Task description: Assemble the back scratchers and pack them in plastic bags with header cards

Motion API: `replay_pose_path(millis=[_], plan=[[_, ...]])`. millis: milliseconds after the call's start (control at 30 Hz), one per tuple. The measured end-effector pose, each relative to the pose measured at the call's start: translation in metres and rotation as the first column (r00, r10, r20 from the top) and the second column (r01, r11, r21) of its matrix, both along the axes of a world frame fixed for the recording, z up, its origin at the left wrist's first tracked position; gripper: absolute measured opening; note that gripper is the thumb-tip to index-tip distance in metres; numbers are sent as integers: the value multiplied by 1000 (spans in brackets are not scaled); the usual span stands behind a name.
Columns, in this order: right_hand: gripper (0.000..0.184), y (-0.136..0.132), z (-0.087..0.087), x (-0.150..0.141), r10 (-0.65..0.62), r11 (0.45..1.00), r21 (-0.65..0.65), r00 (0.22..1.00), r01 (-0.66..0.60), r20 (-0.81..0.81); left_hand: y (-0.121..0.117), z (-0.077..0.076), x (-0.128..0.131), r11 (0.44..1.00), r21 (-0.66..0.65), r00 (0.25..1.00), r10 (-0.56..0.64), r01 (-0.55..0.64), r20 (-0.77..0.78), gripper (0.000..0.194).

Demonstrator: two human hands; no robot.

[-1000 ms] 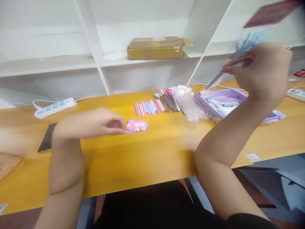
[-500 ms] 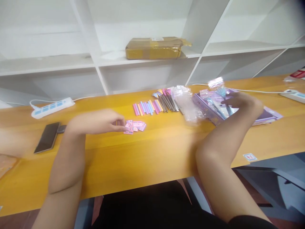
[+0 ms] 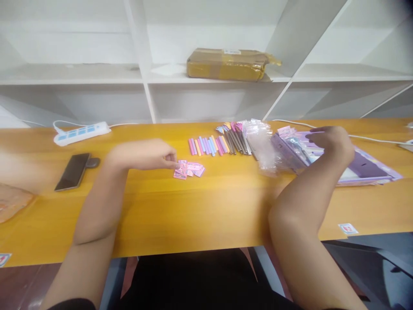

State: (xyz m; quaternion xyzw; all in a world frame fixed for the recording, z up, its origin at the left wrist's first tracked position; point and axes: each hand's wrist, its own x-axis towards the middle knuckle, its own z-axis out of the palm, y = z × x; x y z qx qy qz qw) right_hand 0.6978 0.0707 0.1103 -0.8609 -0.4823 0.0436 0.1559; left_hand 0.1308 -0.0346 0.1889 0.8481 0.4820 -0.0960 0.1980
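My left hand point(image 3: 158, 155) is closed, its fingertips pinched on the left edge of a small pile of pink and purple printed cards point(image 3: 190, 168) lying on the yellow table. My right hand point(image 3: 329, 140) hangs over an open purple box point(image 3: 376, 165), fingers apart and nothing visible in them. Clear-wrapped items with blue parts point(image 3: 298, 146) lie at the box's left side, partly behind the hand and forearm.
Pastel sticks point(image 3: 208, 145) lie in a row beyond the cards, beside silvery rods with coloured hand-shaped tops point(image 3: 237, 140) and clear plastic bags point(image 3: 261, 146). A phone point(image 3: 72, 172) and power strip point(image 3: 82, 133) sit left. A taped carton point(image 3: 227, 64) rests on the shelf.
The clear packet with a blue piece, earlier raised at my right hand, no longer shows there. My left hand stays at the cards. The whole view has shifted.
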Motion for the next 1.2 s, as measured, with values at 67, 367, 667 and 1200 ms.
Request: replay_pose_path(millis=[67, 367, 667, 1200], plan=[[31, 1, 13, -16, -19, 999, 43, 999, 21, -49, 1, 0, 0, 1000, -2, 1000, -3, 3, -5, 46], [32, 29, 36, -91, 242, 970, 34, 968, -240, -69, 58, -68, 31, 985, 169, 942, -81, 26, 325, 30], [40, 89, -29, -146, 447, 861, -289, 893, -418, 42, 95, -148, 44, 980, 187, 940, -2, -66, 342, 42], [58, 103, -78, -138, 279, 953, -167, 946, -251, 168, 105, -168, 33, 899, 290, 940, 277, -327, 202, 46]])
